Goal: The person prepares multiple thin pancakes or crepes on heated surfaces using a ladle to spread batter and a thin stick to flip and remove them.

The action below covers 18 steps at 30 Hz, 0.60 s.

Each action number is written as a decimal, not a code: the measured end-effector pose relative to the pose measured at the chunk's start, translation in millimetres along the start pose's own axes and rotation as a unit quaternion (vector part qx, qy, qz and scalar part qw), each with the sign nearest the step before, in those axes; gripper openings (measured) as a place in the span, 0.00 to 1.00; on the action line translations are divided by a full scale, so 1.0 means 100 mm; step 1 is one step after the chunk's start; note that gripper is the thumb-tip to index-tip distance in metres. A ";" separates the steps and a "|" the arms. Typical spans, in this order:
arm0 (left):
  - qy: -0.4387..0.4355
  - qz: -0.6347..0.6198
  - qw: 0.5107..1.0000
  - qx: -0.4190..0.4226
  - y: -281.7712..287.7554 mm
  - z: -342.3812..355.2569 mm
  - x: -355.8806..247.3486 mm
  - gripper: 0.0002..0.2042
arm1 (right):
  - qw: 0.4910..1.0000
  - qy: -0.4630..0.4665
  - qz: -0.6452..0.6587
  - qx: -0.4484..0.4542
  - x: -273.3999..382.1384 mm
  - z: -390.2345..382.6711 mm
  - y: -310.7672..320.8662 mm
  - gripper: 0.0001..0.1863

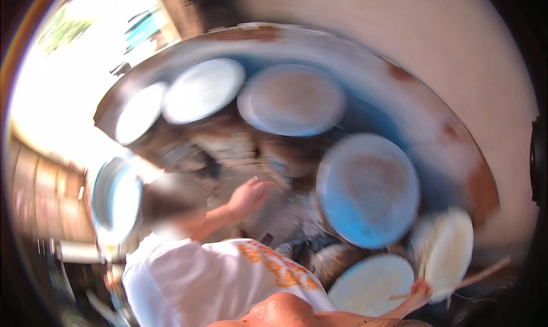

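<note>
Near the lower right edge, my right hand (421, 293) is closed round a thin brown wooden stick (485, 271). The stick slants up to the right, crossing in front of a tilted pale round disc (451, 250). Just left of the hand lies another pale round disc (371, 284). Above them is a large blue disc (357, 213) with a brownish middle. Bare skin (279, 311) shows at the bottom edge, but which body part it is I cannot tell. My left hand cannot be made out.
A person in a white shirt (200, 275) leans close in front of me, one hand (251, 197) stretched out. More round discs (291, 99) line a curved blue-and-brown ledge (365, 59). A blue-rimmed round basin (117, 198) stands at the left, below a bright opening. Motion blurs much of the scene.
</note>
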<state>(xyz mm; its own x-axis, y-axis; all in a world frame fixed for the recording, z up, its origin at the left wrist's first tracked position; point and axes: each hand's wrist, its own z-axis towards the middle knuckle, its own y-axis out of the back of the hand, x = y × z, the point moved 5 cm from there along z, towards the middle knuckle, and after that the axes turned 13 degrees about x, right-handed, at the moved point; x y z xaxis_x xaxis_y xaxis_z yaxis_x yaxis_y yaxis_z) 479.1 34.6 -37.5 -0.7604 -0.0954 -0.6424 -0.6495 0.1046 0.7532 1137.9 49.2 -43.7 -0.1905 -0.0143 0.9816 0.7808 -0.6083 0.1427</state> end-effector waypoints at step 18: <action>0.510 -0.346 0.711 -0.339 1.72 -2.89 6.12 0.15 | 0.444 0.245 -0.133 0.851 1.59 -6.24 -6.56 0.27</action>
<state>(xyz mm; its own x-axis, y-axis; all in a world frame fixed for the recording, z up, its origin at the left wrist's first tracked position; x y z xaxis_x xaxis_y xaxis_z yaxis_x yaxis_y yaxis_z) -96.5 -291.9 -259.6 0.3638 -0.5967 -0.7153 -0.4516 -0.7846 0.4249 224.1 -49.1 -60.5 -0.1919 -0.5468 0.8150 -0.0691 0.8358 0.5446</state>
